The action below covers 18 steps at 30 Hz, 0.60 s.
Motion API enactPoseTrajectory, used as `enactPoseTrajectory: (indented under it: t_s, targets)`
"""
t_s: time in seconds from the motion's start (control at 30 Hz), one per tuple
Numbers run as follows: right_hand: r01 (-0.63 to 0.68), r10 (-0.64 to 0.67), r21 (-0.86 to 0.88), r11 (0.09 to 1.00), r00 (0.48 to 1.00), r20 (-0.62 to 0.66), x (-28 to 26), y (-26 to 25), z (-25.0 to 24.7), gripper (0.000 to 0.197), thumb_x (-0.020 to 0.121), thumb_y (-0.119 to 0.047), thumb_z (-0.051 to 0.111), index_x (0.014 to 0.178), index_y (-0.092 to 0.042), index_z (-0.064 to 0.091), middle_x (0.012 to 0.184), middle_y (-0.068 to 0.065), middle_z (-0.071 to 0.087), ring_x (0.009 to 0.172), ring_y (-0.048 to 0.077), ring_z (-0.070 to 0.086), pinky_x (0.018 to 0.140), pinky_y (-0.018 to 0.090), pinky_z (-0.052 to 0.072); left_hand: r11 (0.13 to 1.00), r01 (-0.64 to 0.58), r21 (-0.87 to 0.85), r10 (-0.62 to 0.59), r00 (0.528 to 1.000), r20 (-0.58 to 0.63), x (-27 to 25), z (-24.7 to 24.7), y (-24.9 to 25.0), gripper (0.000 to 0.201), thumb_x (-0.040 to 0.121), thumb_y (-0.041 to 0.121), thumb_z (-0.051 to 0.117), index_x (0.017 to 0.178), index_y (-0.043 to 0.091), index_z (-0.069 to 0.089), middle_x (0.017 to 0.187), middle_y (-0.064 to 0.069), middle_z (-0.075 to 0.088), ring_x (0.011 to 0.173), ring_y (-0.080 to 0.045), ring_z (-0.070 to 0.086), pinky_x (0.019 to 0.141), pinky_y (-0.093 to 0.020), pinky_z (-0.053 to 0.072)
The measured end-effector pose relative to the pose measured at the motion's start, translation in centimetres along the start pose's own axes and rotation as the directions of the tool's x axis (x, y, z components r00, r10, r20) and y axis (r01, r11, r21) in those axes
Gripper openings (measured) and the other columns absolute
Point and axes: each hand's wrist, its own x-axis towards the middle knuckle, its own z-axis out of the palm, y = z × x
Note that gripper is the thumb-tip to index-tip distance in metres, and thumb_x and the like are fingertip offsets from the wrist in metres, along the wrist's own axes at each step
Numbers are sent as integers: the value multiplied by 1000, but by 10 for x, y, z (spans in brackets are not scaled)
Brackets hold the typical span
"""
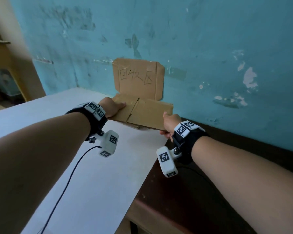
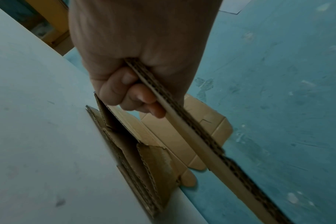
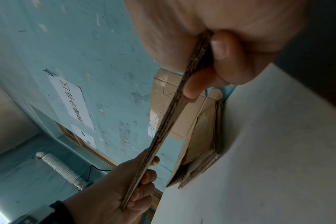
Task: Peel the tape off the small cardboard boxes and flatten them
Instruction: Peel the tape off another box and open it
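Note:
A flattened brown cardboard box (image 1: 147,114) hangs level just above the far end of the white table (image 1: 57,119). My left hand (image 1: 114,107) grips its left edge, thumb on top and fingers (image 2: 142,97) curled under. My right hand (image 1: 169,123) grips its right near corner the same way, fingers (image 3: 219,50) beneath. The box edge (image 2: 192,136) shows corrugated layers pressed together. Under it lies a stack of other flattened boxes (image 2: 144,163) on the table against the wall; the same stack (image 3: 203,144) shows in the right wrist view. No tape is visible.
A cardboard sign (image 1: 137,78) with handwritten characters leans on the teal wall (image 1: 227,56) behind the stack. A dark brown surface (image 1: 184,200) borders the white table on the right. A black cable (image 1: 66,183) trails from my left wrist over the table.

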Motion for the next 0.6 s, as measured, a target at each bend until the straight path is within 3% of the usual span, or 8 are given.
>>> enactPoseTrajectory:
  t_s: [0.1,0.17,0.23,0.33,0.5,0.6]
  targets:
    - [-18,18,-3,1000,998,66,15,-2,13,35,107,-38,36,116,-6,49,79,8,61,45,18,61,30,12,26,994,-4,106,7,1000,-23,17,-4,-8,73,95,63,54,113,-6,63,82,-15,60,76,-32,60,66,-33,41]
    - [-60,58,14,998,989,136,24,-3,23,39,105,-40,44,116,-4,53,88,13,69,59,28,70,32,13,27,978,-10,207,18,999,-39,26,-8,-13,71,96,65,50,110,-4,63,100,-19,66,94,-36,64,74,-35,42]
    - [-75,74,0,997,980,183,33,-2,32,38,99,-41,56,108,-4,60,87,12,71,65,31,70,36,17,31,960,-18,280,33,998,-48,39,-14,-20,69,97,66,47,103,-1,61,101,-18,65,91,-34,61,75,-36,42]
    - [-78,79,-12,997,981,178,49,-4,43,26,96,-38,63,91,-13,59,74,5,58,51,19,52,40,21,37,938,-25,344,44,998,-46,57,-17,-26,66,97,67,46,96,2,57,99,-16,63,87,-32,58,75,-36,42]
    - [-87,89,-18,996,976,199,64,-13,60,32,97,-38,62,116,-13,61,96,9,61,66,22,57,40,19,42,941,-15,338,36,998,-55,83,-12,-34,64,96,66,48,97,4,57,100,-15,64,88,-32,58,74,-36,42]
    - [-42,58,-111,993,987,148,74,-16,68,35,95,-41,62,116,-13,62,105,9,65,80,27,62,40,19,39,939,-8,343,29,998,-55,102,-6,-41,63,97,66,48,96,3,55,99,-16,62,88,-33,56,76,-36,42]
